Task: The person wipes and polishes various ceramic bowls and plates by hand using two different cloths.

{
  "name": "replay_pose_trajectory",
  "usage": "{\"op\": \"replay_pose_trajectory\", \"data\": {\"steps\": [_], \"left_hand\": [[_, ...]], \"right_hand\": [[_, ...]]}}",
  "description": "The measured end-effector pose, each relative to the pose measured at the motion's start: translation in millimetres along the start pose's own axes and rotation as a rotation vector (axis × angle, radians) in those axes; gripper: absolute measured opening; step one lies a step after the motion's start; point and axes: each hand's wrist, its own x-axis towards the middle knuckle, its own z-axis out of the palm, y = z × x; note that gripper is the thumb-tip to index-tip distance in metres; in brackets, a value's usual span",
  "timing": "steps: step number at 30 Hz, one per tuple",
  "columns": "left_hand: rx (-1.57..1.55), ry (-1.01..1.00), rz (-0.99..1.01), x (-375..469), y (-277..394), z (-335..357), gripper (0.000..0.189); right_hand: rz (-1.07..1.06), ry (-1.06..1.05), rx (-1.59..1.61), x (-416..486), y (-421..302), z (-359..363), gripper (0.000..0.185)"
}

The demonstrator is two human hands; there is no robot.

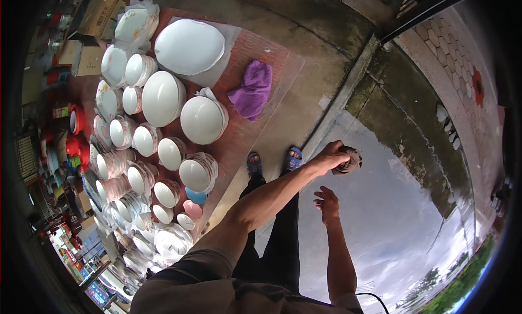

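My left hand (332, 157) reaches across to the right and grips a crumpled brown cloth (350, 161). Below it, my right hand (327, 204) is raised with its fingers apart and holds nothing. Both hands are over a shiny surface that reflects a cloudy sky. To the left, a purple towel (253, 89) lies bunched on a red table covering (281, 55) with a transparent sheet over it. A large white oval dish (189, 46) and white bowls (204, 120), many stacked, fill the rest of the covering.
My feet in blue sandals (294, 159) stand on the concrete floor beside a raised concrete edge (346, 81). A dark post (422, 16) rises at the upper right. Cardboard boxes (98, 14) stand behind the dishes. Small blue (195, 195) and pink bowls (192, 209) sit near the covering's edge.
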Motion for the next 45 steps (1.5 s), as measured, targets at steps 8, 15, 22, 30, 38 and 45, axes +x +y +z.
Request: {"op": "replay_pose_trajectory", "data": {"steps": [8,15,22,30,38,45], "left_hand": [[-0.117,0.106,0.049,-22.8,-16.6,-63.0,0.036],[-0.489,-0.010,-0.124,-59.3,-2.7,-83.6,0.044],[-0.562,-0.003,-0.080,-94.7,7.5,-79.4,0.049],[0.438,0.489,0.370,-137.3,-4.1,-79.5,0.060],[0.329,0.416,0.327,-225.5,43.1,-127.6,0.064],[0.283,0.433,0.299,-277.5,131.5,-248.0,0.048]], "right_hand": [[-0.072,0.137,0.265,30.6,-17.2,-7.1,0.039],[-0.098,-0.160,0.420,-0.5,-93.7,36.0,0.073],[-0.223,-0.361,0.525,-7.2,-107.9,76.0,0.050],[-0.389,-0.075,0.420,-37.3,-87.4,103.6,0.026],[-0.300,-0.390,0.376,-129.7,-105.1,218.7,0.055],[-0.606,-0.441,-0.105,-104.6,-125.4,302.3,0.045]]}}
